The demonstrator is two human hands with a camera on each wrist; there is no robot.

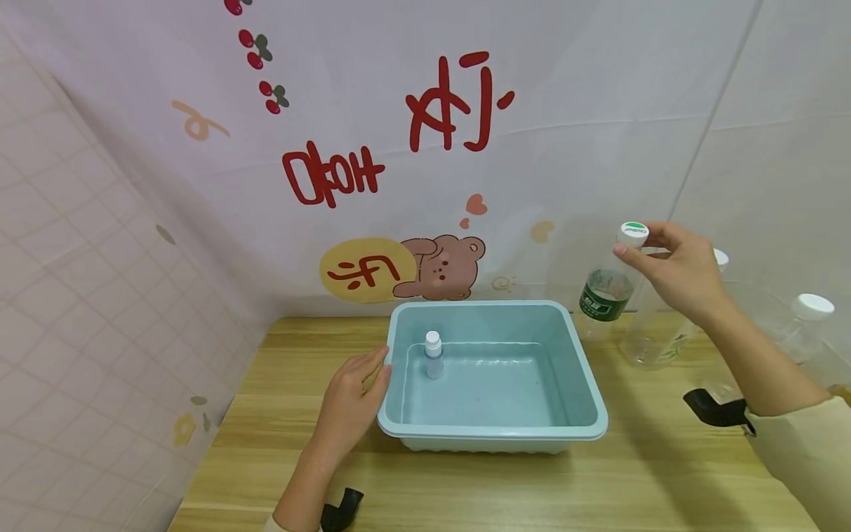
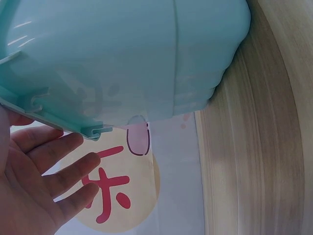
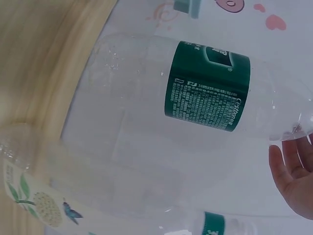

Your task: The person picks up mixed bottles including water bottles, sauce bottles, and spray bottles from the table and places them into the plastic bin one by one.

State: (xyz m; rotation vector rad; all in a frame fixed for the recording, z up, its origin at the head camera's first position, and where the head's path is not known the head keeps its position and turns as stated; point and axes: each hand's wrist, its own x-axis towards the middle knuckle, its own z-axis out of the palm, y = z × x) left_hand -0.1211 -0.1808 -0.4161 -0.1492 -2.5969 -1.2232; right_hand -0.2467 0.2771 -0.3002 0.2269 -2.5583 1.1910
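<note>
In the head view my right hand pinches the white cap of a clear plastic bottle with a green label, upright to the right of the basin. The right wrist view shows the bottle's green label large, with the right hand's fingers at its neck. A light blue plastic basin stands in the middle of the table. My left hand touches the basin's left rim with fingers extended, as the left wrist view also shows. Inside the basin, a small bottle with a white cap stands upright near the left wall.
Right of the held bottle stand another clear bottle with a leaf-patterned label and a white-capped bottle. The wooden table meets a white printed cloth behind the basin.
</note>
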